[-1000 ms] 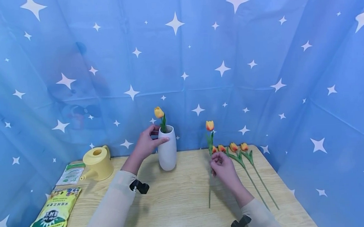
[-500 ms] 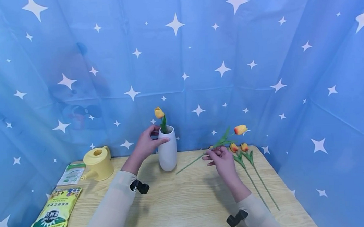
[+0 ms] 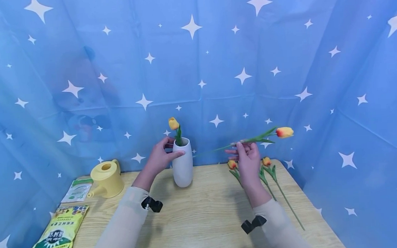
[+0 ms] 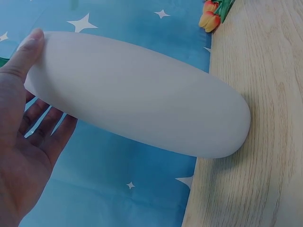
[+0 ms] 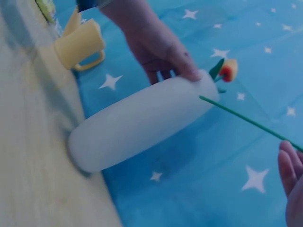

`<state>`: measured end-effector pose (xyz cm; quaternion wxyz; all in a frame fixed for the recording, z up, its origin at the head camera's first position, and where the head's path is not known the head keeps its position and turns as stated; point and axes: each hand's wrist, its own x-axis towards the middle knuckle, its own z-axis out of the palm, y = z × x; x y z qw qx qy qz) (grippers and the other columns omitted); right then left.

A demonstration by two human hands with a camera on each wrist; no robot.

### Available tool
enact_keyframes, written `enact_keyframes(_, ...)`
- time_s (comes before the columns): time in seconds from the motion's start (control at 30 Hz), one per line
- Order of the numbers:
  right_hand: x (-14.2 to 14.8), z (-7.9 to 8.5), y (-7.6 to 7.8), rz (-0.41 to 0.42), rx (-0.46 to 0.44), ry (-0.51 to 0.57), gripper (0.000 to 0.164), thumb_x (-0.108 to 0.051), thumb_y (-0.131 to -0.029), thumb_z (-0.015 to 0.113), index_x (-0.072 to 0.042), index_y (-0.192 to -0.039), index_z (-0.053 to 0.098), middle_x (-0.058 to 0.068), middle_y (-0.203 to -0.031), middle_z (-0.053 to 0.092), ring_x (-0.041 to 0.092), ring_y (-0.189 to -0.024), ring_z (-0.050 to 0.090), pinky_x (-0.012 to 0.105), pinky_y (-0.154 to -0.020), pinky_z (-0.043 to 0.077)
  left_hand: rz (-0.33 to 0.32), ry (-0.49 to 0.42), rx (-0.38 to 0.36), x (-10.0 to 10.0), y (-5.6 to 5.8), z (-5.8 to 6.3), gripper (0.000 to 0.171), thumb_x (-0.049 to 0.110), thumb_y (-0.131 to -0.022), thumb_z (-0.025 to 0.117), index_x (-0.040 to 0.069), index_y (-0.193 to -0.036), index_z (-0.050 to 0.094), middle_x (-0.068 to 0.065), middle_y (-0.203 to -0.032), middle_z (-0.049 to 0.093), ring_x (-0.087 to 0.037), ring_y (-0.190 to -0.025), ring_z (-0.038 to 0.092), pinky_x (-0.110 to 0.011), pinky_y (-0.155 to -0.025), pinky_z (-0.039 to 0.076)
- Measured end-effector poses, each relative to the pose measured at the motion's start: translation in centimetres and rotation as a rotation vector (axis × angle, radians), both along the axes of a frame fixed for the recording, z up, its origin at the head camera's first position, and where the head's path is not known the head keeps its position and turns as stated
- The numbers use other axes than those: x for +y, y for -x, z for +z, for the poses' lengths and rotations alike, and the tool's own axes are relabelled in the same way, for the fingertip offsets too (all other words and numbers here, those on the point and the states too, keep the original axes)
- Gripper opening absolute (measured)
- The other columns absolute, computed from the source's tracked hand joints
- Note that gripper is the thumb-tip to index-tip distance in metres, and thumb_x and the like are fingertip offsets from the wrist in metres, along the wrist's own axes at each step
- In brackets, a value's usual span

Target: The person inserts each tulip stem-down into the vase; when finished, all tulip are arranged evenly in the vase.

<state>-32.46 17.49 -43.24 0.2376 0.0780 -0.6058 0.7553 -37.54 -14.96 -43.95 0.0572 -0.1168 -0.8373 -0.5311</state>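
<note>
A tall white vase [image 3: 183, 171] stands upright near the back of the table, a yellow-orange tulip [image 3: 173, 123] rising from its mouth. My left hand [image 3: 160, 156] holds the vase near the rim, thumb on the front and fingers around behind; the left wrist view shows that thumb [image 4: 29, 54] on the vase wall. Raised off the table, my right hand [image 3: 249, 159] pinches the stem of another tulip [image 3: 284, 132], which lies almost level, blossom to the right. In the right wrist view its green stem [image 5: 246, 120] points towards the vase's upper part.
More tulips [image 3: 266, 161] lie on the right of the wooden table [image 3: 203, 221], partly hidden by my right hand and forearm. At the left are a yellow watering can [image 3: 108, 179], a white-green packet [image 3: 77, 190] and a yellow-green bag [image 3: 59, 232]. A starry blue curtain [image 3: 195, 64] hangs behind.
My right hand has risen, and the tulip in it has turned from upright to nearly level, blossom swinging right and stem end towards the vase. The left hand stays on the vase.
</note>
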Motion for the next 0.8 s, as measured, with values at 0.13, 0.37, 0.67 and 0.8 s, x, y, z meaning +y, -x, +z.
enact_keyframes(0.13, -0.7, 2.2, 0.2, -0.038, 0.108, 0.006, 0.017, -0.021, -0.116, 0.061, -0.006, -0.124, 0.06, 0.029, -0.123, 0.07, 0.024, -0.092, 0.082, 0.038, -0.076, 0.068, 0.001, 0.002, -0.001, 0.1, 0.0, 0.2, 0.066, 0.058, -0.089, 0.09, 0.021, -0.137, 0.065, -0.006, -0.14, 0.065, -0.035, -0.137, 0.061, -0.06, -0.105, 0.06)
enact_keyframes(0.37, -2.8, 4.8, 1.8, -0.054, 0.231, 0.003, 0.013, -0.014, -0.114, 0.063, -0.001, -0.12, 0.062, 0.035, -0.119, 0.071, 0.021, -0.088, 0.082, 0.036, -0.072, 0.068, -0.001, 0.005, 0.013, 0.1, 0.0, 0.2, 0.066, 0.059, -0.089, 0.09, 0.021, -0.137, 0.065, -0.006, -0.14, 0.066, -0.035, -0.136, 0.061, -0.059, -0.104, 0.061)
enact_keyframes(0.67, -5.7, 6.0, 3.4, -0.042, 0.261, -0.199, 0.02, -0.008, -0.112, 0.066, 0.005, -0.125, 0.061, 0.027, -0.111, 0.075, 0.027, -0.089, 0.079, 0.035, -0.07, 0.066, -0.002, 0.003, 0.03, 0.0, 0.2, -0.2, 0.064, 0.056, -0.09, 0.091, 0.02, -0.135, 0.066, -0.007, -0.139, 0.066, -0.035, -0.136, 0.062, -0.058, -0.104, 0.061)
enact_keyframes(0.8, -6.3, 6.1, 4.2, -0.04, 0.277, -0.306, 0.015, -0.011, -0.111, 0.068, 0.0, -0.12, 0.063, 0.018, -0.104, 0.077, 0.03, -0.089, 0.078, 0.037, -0.069, 0.065, 0.001, 0.007, 0.027, 0.0, 0.2, -0.2, 0.064, 0.057, -0.089, 0.091, 0.02, -0.135, 0.066, -0.006, -0.138, 0.066, -0.034, -0.135, 0.062, -0.058, -0.103, 0.062)
